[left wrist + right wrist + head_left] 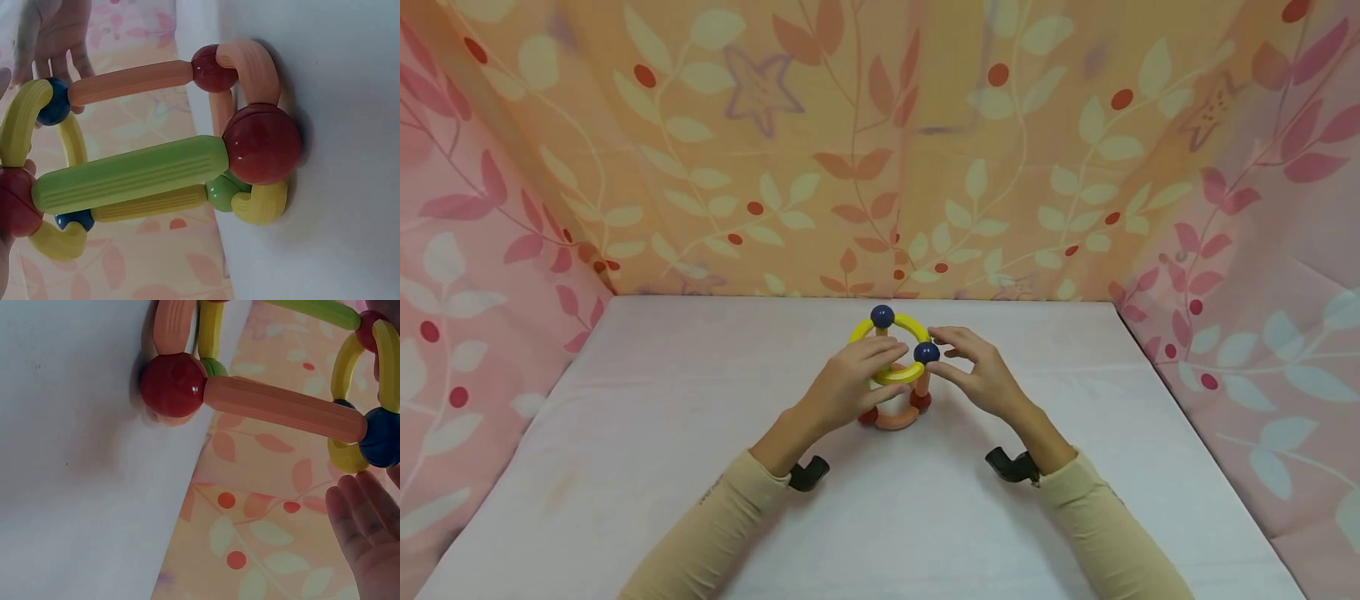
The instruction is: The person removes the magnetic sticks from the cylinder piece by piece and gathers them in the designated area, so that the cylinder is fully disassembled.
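A frame of magnetic building sticks and balls stands upright on the table. Its top ring has curved yellow sticks [912, 326] and blue balls [927, 353]; orange curved sticks [897, 419] and red balls [262, 144] form part of the base. A green stick [131, 175] rises to a red top ball [17, 201], which the left hand [848, 379] holds between thumb and fingers. That ball is hidden in the head view. Beside the near blue ball, the right hand [981, 371] has its fingers extended and thumb close to it; contact is unclear.
The white-covered table [685, 383] surrounds the frame. Patterned cloth [880, 150] hangs behind and at both sides. Black wrist mounts [1011, 465] stick out near each sleeve.
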`<move>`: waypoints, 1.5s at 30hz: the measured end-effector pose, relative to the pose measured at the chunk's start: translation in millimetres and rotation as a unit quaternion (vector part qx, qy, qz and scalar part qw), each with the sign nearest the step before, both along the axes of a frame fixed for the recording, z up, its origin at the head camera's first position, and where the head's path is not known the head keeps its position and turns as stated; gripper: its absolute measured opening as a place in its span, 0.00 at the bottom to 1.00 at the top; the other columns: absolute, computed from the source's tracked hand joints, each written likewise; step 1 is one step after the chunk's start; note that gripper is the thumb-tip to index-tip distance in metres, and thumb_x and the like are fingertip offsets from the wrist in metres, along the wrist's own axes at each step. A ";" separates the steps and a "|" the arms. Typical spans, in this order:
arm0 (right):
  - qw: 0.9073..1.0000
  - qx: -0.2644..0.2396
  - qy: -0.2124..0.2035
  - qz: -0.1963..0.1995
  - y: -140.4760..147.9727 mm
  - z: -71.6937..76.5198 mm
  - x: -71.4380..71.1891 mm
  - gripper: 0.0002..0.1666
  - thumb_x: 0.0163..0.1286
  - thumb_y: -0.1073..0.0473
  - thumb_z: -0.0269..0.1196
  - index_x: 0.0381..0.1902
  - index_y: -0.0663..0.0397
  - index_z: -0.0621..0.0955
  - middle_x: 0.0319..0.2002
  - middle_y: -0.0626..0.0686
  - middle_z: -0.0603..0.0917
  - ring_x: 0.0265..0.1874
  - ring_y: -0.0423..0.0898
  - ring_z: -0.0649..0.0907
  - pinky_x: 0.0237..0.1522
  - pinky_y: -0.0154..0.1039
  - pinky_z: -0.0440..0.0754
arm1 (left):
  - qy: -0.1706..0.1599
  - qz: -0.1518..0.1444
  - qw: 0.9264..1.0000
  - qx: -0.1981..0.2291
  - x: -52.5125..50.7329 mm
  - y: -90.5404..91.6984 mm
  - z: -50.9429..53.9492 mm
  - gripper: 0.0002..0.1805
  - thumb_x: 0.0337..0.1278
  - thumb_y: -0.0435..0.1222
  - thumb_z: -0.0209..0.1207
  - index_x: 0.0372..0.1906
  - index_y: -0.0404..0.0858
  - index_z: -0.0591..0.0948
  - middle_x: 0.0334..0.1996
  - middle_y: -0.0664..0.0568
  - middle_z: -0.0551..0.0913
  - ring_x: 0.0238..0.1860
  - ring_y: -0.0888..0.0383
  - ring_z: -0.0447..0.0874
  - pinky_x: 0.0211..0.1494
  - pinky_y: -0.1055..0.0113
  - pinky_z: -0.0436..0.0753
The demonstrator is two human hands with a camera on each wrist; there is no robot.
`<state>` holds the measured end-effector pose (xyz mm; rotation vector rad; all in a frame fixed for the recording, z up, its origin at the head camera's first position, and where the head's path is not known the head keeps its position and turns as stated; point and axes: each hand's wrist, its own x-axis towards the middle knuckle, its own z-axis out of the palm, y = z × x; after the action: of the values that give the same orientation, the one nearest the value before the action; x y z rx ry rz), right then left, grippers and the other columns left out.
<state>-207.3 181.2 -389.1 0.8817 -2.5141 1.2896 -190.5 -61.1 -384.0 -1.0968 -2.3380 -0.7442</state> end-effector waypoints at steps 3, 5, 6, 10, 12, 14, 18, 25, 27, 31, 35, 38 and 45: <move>1.000 -0.005 0.002 -0.003 -1.8 -1.2 -0.4 0.29 0.64 0.61 0.67 0.63 0.57 0.76 0.58 0.58 0.79 0.57 0.53 0.79 0.53 0.49 0.83 | 0.005 -0.002 1.000 -0.006 0.4 1.3 -0.2 0.27 0.48 0.44 0.72 0.54 0.37 0.83 0.51 0.48 0.86 0.55 0.54 0.83 0.60 0.62 0.81; 1.000 -0.008 0.006 -0.006 -3.3 -1.9 -0.5 0.28 0.63 0.61 0.68 0.62 0.57 0.77 0.57 0.57 0.79 0.56 0.52 0.80 0.52 0.48 0.84 | 0.009 -0.002 1.000 -0.012 0.6 1.8 0.0 0.26 0.48 0.44 0.72 0.54 0.37 0.84 0.51 0.49 0.86 0.55 0.54 0.83 0.59 0.63 0.81; 1.000 -0.010 0.009 -0.007 -4.0 -2.0 -0.4 0.28 0.63 0.61 0.68 0.61 0.57 0.78 0.57 0.57 0.79 0.55 0.52 0.80 0.51 0.48 0.84 | 0.011 -0.002 1.000 -0.015 0.5 1.9 0.0 0.26 0.48 0.44 0.72 0.53 0.38 0.84 0.50 0.49 0.86 0.54 0.54 0.84 0.59 0.62 0.81; 1.000 -0.016 0.018 -0.007 -6.6 -4.5 -0.6 0.26 0.62 0.61 0.68 0.59 0.60 0.79 0.56 0.58 0.79 0.54 0.53 0.80 0.49 0.49 0.85 | 0.013 -0.004 1.000 -0.025 -0.2 1.7 -0.3 0.24 0.48 0.43 0.72 0.53 0.39 0.84 0.49 0.51 0.87 0.53 0.56 0.84 0.59 0.63 0.81; 1.000 -0.019 0.018 -0.009 -7.3 -5.4 -0.2 0.25 0.62 0.62 0.68 0.58 0.61 0.80 0.55 0.58 0.79 0.53 0.53 0.81 0.49 0.49 0.85 | 0.015 -0.009 0.999 -0.029 -0.8 1.7 -1.0 0.24 0.48 0.42 0.72 0.52 0.39 0.85 0.48 0.52 0.87 0.53 0.57 0.84 0.59 0.64 0.81; 1.000 -0.022 0.017 -0.012 -7.7 -5.7 0.2 0.25 0.62 0.62 0.68 0.57 0.62 0.80 0.55 0.58 0.78 0.52 0.52 0.81 0.48 0.48 0.85 | 0.021 -0.014 0.999 -0.033 -1.3 1.8 -1.6 0.23 0.49 0.42 0.72 0.51 0.40 0.85 0.47 0.53 0.88 0.52 0.58 0.84 0.59 0.64 0.81; 0.999 -0.029 0.012 -0.025 -9.5 -5.5 2.0 0.24 0.62 0.61 0.68 0.56 0.62 0.81 0.54 0.58 0.78 0.49 0.51 0.83 0.49 0.45 0.85 | 0.038 -0.020 0.998 -0.036 -1.6 2.5 -3.5 0.20 0.49 0.42 0.72 0.49 0.41 0.87 0.43 0.54 0.89 0.50 0.58 0.84 0.58 0.65 0.81; 0.997 -0.052 -0.011 -0.047 -13.1 -7.1 4.8 0.23 0.62 0.61 0.68 0.55 0.61 0.81 0.49 0.59 0.77 0.43 0.51 0.85 0.50 0.42 0.84 | 0.045 -0.019 0.998 -0.030 -2.0 2.7 -7.0 0.18 0.48 0.41 0.72 0.47 0.41 0.88 0.39 0.55 0.89 0.47 0.58 0.84 0.55 0.66 0.82; 0.997 -0.059 -0.018 -0.049 -13.7 -7.5 5.5 0.22 0.63 0.61 0.67 0.55 0.60 0.82 0.48 0.59 0.78 0.44 0.51 0.85 0.50 0.40 0.84 | 0.044 -0.019 0.999 -0.026 -2.0 3.0 -7.7 0.18 0.48 0.40 0.72 0.47 0.41 0.88 0.39 0.55 0.89 0.46 0.58 0.84 0.55 0.66 0.82; 0.996 -0.070 -0.032 -0.045 -14.5 -8.0 6.9 0.22 0.65 0.61 0.66 0.56 0.60 0.81 0.46 0.59 0.81 0.44 0.51 0.85 0.50 0.31 0.83 | 0.044 -0.019 0.999 -0.021 -1.7 3.3 -8.0 0.18 0.49 0.40 0.72 0.47 0.40 0.88 0.39 0.55 0.89 0.46 0.58 0.84 0.54 0.66 0.82; 0.996 -0.073 -0.038 -0.045 -15.1 -7.3 7.8 0.22 0.65 0.62 0.66 0.57 0.60 0.80 0.45 0.58 0.83 0.43 0.50 0.84 0.47 0.25 0.82 | 0.048 -0.019 0.999 -0.016 -2.0 3.5 -8.8 0.17 0.48 0.39 0.72 0.46 0.40 0.88 0.38 0.55 0.89 0.45 0.58 0.83 0.52 0.67 0.82; 0.996 -0.069 -0.037 -0.050 -15.4 -6.6 7.7 0.22 0.65 0.61 0.66 0.56 0.60 0.81 0.45 0.58 0.83 0.42 0.49 0.84 0.45 0.24 0.81 | 0.050 -0.018 0.999 -0.011 -2.0 3.7 -9.0 0.17 0.48 0.39 0.73 0.46 0.40 0.88 0.38 0.55 0.89 0.44 0.58 0.83 0.50 0.68 0.82; 0.996 -0.066 -0.033 -0.054 -15.4 -7.4 6.7 0.21 0.65 0.61 0.65 0.56 0.59 0.81 0.44 0.58 0.83 0.42 0.50 0.85 0.44 0.24 0.82 | 0.047 -0.018 0.999 -0.007 -1.1 3.7 -7.0 0.15 0.47 0.38 0.73 0.44 0.40 0.89 0.36 0.56 0.89 0.42 0.59 0.82 0.47 0.70 0.83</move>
<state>-200.6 165.8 -396.5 0.6766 -2.4542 1.4517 -191.7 -57.4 -391.0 -1.1565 -2.2533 -0.6760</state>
